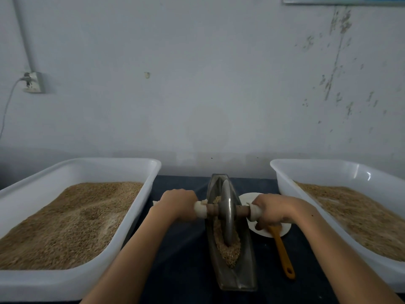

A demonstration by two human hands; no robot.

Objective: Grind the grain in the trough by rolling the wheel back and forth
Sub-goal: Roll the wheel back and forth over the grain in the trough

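Two hands on axle: left hand and right hand each clamped on a cloth-wrapped end | wheel upright mid-trough, 12 o'clock | grain looks mostly whole, grinding judged early | plate and spoon just beside trough at 3 o'clock | tubs of grain at 9 and 3 o'clock on bench, clear of stroke

2 white tubs w/ grain, white plate, orange spatula, wall socket.

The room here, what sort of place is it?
Probably a small grain-grinding workroom: two white tubs of grain flank a metal trough with a grinding wheel, before a bare, scuffed wall.
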